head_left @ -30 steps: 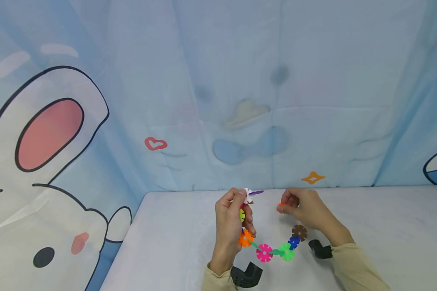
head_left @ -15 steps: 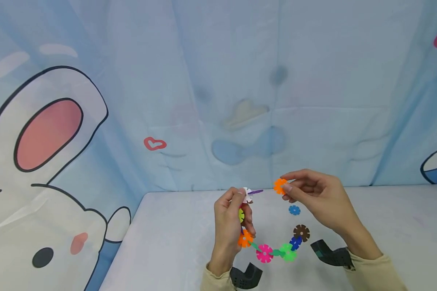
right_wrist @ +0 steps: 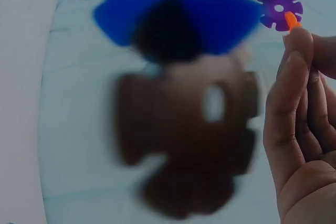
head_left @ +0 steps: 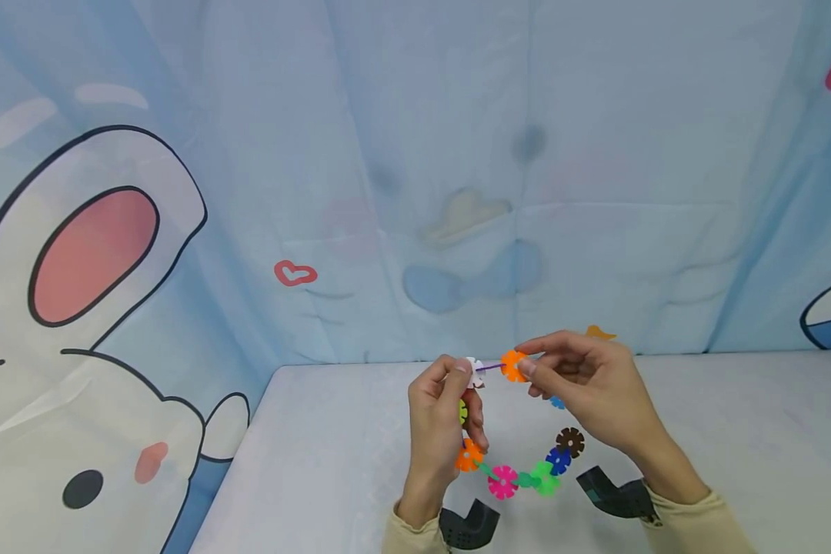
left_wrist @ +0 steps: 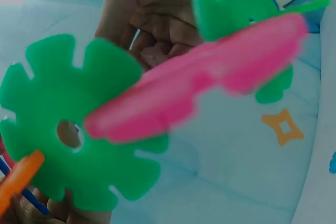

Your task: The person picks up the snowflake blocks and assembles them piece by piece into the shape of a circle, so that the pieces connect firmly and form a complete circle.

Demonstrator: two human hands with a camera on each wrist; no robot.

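My left hand (head_left: 438, 419) pinches a white notched disc (head_left: 475, 372) at one end of a curved chain of linked snowflake discs. A purple disc (right_wrist: 279, 9) juts from the white one, edge-on in the head view. Between thumb and fingertips, my right hand (head_left: 589, 381) pinches an orange disc (head_left: 512, 366); its edge meets the purple disc's rim. Below my left hand the chain runs through another orange disc (head_left: 468, 455), a pink disc (head_left: 502, 482), a light green disc (head_left: 545, 478) and a blue disc (head_left: 559, 462) to a brown disc (head_left: 571, 442).
A light blue disc (head_left: 558, 403) shows partly behind my right hand's fingers. Black wrist mounts (head_left: 469, 525) sit by both wrists. A white table (head_left: 332, 462) lies beneath, backed by a pale blue printed curtain (head_left: 388, 154).
My right hand has lifted the orange disc from low over the table, then brought it left to the purple disc. My left hand has stayed nearly still with the chain.
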